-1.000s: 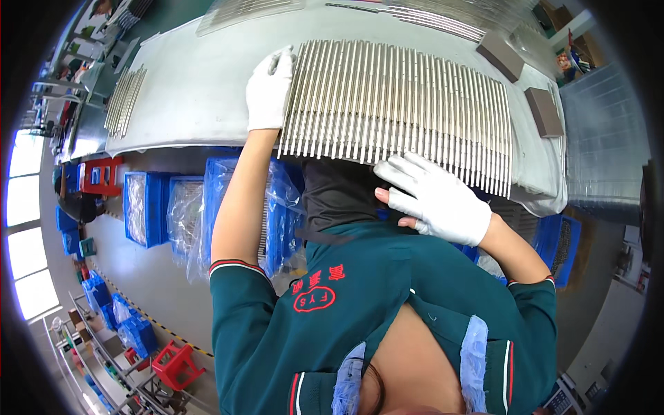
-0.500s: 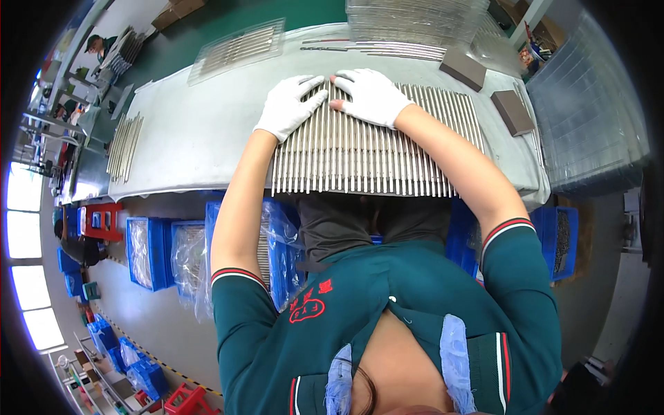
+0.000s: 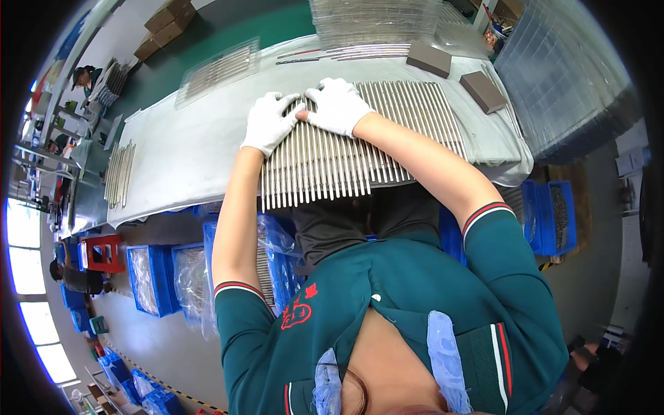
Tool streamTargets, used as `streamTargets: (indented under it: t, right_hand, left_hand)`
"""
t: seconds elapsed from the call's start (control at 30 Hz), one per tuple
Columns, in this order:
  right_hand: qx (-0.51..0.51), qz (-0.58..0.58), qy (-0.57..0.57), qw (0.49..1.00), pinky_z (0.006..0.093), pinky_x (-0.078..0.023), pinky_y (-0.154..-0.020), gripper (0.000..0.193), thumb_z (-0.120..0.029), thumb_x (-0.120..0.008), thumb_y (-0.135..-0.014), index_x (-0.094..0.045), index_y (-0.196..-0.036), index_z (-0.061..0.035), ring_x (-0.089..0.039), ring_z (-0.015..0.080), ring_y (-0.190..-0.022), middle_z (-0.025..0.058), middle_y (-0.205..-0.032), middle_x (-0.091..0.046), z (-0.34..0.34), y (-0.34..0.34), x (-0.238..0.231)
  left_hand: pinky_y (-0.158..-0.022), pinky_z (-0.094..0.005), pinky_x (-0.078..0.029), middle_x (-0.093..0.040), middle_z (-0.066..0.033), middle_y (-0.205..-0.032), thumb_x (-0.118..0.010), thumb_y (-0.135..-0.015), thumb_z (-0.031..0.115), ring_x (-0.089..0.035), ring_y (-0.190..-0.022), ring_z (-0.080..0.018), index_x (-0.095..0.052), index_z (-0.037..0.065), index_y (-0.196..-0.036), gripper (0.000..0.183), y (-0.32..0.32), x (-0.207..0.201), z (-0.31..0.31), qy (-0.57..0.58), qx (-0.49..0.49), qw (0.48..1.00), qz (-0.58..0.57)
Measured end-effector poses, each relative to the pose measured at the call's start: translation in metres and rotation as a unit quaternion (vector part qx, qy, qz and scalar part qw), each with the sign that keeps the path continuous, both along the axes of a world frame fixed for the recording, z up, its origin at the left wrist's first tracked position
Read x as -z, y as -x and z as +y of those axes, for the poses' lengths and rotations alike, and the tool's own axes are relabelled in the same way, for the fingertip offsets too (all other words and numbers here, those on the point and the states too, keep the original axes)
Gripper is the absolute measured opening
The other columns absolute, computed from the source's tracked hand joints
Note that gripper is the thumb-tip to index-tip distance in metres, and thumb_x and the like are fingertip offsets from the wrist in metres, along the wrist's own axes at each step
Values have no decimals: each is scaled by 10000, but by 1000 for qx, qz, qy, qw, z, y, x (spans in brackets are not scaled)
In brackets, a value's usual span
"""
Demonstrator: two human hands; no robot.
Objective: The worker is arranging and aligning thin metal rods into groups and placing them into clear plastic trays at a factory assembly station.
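A wide row of thin silvery metal rods (image 3: pixel 315 169) lies side by side on the cloth-covered table at the near edge. The left section of this row sticks out farther toward me than the right section. My left hand (image 3: pixel 268 124), in a white glove, rests on the far left part of the rods with its fingers extended. My right hand (image 3: pixel 337 107), gloved too with a bare thumb tip, lies on the rods just right of it, fingers spread. Both thumbs nearly meet. The palms hide parts of the rods beneath.
Two brown blocks (image 3: pixel 429 60) sit at the back right, near stacked clear plastic trays (image 3: pixel 377 21). A clear tray of rods (image 3: pixel 218 72) lies at the back left. Loose rods (image 3: pixel 120 176) rest at the left end. Blue bins (image 3: pixel 151 280) stand below the table.
The left section of rods has slid toward me, past the near ends of the others. Both hands have moved nearer with it, and the thumbs have come closer together. The view has shifted slightly.
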State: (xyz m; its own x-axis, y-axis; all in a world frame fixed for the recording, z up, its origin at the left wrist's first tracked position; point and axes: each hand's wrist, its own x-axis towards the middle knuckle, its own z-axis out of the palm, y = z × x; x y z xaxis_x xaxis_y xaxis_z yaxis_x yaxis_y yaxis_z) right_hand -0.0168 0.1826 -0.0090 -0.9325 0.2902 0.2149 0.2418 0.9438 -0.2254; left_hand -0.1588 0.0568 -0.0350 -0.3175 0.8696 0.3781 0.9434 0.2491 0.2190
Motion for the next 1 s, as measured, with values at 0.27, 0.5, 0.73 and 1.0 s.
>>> streamTargets:
  t: [0.27,0.5,0.73,1.0]
  right_hand:
    - [-62,-7,7,998,426,-350,-999,628,-558,-452,-855,-534,-1221,-54,-457,357,-1176,216,-1216,-507,-14,-19,5]
    - [-183,-170,1,968,487,-144,-1123,988,-653,-589,-707,-261,-1441,-79,-166,429,-1366,244,-1473,-200,18,-135,-45]
    - [-120,-42,-61,990,503,-207,-1091,781,-303,-753,-639,-435,-1311,-64,-347,387,-1275,219,-1329,-401,-32,-150,-15]
    - [-68,44,-104,991,497,-232,-1084,514,-24,-509,-737,-430,-1236,73,-395,401,-1225,268,-1257,-430,-51,-131,7]
  left_hand:
    - [-859,-400,-454,-602,-168,-1058,-548,-862,386,-562,-1000,-323,-632,131,-1130,379,-25,-11,-31,10,20,999,-34]
    - [-1055,-381,-326,-471,-196,-1319,-546,-873,356,-430,-1240,-335,-472,122,-1323,513,-16,-47,-135,71,30,990,-117]
    - [-1041,-428,-355,-409,-243,-1348,-638,-756,198,-399,-1247,-419,-430,132,-1337,620,-51,-30,-117,85,87,992,12]
    - [-983,-505,-389,-603,-101,-1072,-526,-761,103,-506,-1123,-357,-592,147,-1132,379,-80,-28,-66,-23,259,962,85]
